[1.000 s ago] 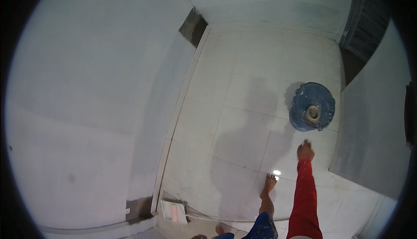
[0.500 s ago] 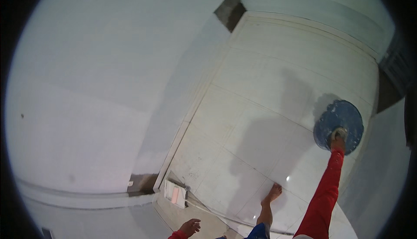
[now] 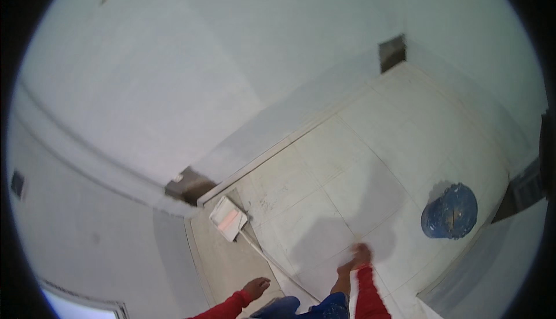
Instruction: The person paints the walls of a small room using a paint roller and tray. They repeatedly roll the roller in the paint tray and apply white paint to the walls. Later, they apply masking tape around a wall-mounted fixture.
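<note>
Right hand point(image 3: 362, 254) was motion-blurred above the floor point(image 3: 405, 255); could not tell whether its fingers were closed on anything. Left hand point(image 3: 256, 287) hung loosely curled, fingers partly apart, near a pole point(image 3: 263, 252). Pole led to a tray point(image 3: 222, 209). Bucket point(image 3: 449, 212) stood well apart, far right.

Wearing long, bright red fabric sleeves point(image 3: 369, 296) down to both bare hands point(image 3: 255, 288), plus blue cloth shorts point(image 3: 330, 307), seemingly paler toward the left, hard to tell through the blur.
</note>
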A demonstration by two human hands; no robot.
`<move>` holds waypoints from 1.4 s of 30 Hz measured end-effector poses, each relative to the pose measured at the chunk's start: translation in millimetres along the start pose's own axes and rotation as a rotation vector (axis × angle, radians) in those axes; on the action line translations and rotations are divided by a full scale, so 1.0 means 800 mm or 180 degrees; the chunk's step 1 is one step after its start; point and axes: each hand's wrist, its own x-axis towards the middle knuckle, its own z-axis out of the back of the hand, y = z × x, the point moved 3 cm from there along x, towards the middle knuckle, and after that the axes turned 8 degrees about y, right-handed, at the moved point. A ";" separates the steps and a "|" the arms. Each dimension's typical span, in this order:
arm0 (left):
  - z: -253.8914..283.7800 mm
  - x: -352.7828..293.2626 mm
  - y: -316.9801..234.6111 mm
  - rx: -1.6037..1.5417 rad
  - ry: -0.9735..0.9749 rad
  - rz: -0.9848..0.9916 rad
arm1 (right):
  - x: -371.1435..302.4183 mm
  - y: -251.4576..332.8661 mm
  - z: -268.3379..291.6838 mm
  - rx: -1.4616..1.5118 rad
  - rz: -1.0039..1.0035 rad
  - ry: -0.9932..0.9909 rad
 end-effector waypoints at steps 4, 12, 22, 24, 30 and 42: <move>0.000 -0.113 0.123 -0.2079 -0.0141 0.0742 | -0.251 0.143 -0.284 0.0142 0.0227 0.2217; 0.108 -0.426 0.033 -0.2122 -0.1738 -0.1853 | -0.599 0.358 -0.397 -0.0343 0.1842 0.3194; 0.110 -0.631 0.069 -0.2027 -0.3235 -0.2580 | -0.791 0.468 -0.452 -0.1247 0.3397 0.3450; 0.093 -0.661 0.073 -0.1700 -0.3569 -0.2456 | -0.819 0.469 -0.450 -0.1395 0.3624 0.3373; 0.037 -0.750 0.047 -0.0536 -0.4195 -0.1922 | -0.887 0.467 -0.423 -0.1207 0.4285 0.3307; -0.107 -0.754 0.016 -0.1708 -0.3712 -0.1453 | -0.939 0.388 -0.338 -0.0733 0.3427 0.3145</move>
